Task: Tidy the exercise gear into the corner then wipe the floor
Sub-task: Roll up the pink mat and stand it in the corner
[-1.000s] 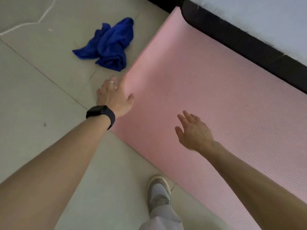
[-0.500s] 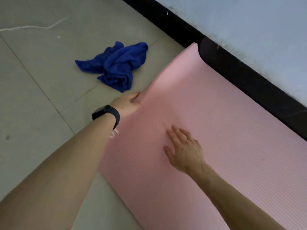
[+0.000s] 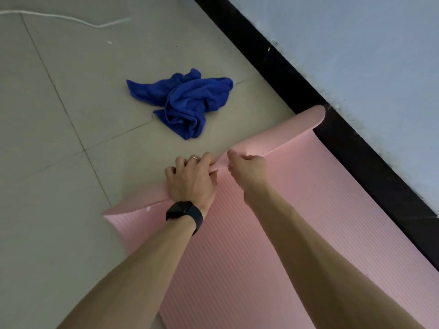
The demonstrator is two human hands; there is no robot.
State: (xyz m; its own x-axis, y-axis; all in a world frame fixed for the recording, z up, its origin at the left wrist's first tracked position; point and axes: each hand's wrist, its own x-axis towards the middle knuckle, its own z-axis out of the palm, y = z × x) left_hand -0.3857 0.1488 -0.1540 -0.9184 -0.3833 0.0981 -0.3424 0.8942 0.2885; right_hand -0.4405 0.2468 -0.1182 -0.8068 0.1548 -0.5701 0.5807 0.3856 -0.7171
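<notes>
Between the two hands, the end of the pink mat (image 3: 297,222) is lifted off the floor (image 3: 59,138) and folded back over itself, one corner curling up against the black skirting (image 3: 356,150). The left hand (image 3: 190,180), a black watch (image 3: 183,211) on its wrist, has its fingers (image 3: 206,159) clamped on the mat's edge, and the right hand (image 3: 247,169) pinches the same edge just beside it. Beyond the fingers, apart from the mat, a crumpled blue cloth (image 3: 187,103) lies on the floor.

Plain indoor room: tiled floor (image 3: 59,138), black skirting (image 3: 261,52), painted wall (image 3: 356,43).
</notes>
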